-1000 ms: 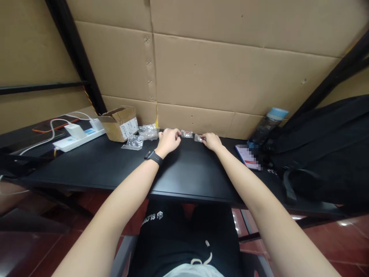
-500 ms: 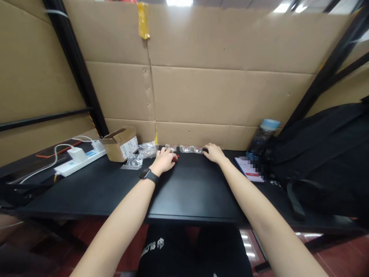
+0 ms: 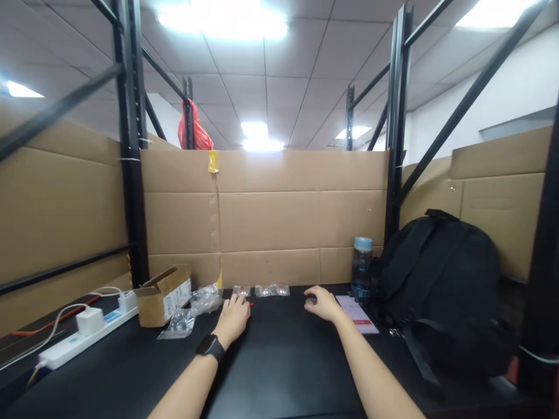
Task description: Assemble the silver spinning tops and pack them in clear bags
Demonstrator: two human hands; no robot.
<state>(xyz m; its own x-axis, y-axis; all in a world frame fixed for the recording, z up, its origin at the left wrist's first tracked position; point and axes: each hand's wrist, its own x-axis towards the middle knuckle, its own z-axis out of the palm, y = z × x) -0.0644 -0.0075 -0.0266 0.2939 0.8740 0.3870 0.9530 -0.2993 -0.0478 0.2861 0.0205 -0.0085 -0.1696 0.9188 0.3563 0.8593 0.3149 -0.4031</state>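
Note:
My left hand [image 3: 233, 317], a dark watch [image 3: 210, 347] on its wrist, lies low over the black table with its fingers curled down. A bit of a small red object [image 3: 252, 304] shows at its fingertips; the rest is hidden under the hand. My right hand [image 3: 322, 304] is at the table to the right, fingers curved and thumb apart, with nothing clearly held. Between the hands, toward the back, three small clear packets sit in a row: a left packet [image 3: 241, 291], a middle packet [image 3: 264, 290] and a right packet [image 3: 282, 290].
Crumpled clear plastic bags [image 3: 207, 299] lie beside an open cardboard box [image 3: 151, 305] at left. A white power strip [image 3: 78, 344] with plugs is farther left. A bottle [image 3: 362, 265], a flat lilac-screened item [image 3: 356, 314] and a black backpack [image 3: 441, 285] stand right. Cardboard [image 3: 271, 221] walls the back.
The view has tilted up, showing the ceiling and rack posts. My right hand has moved right, away from the packets. My left hand stays over the red object.

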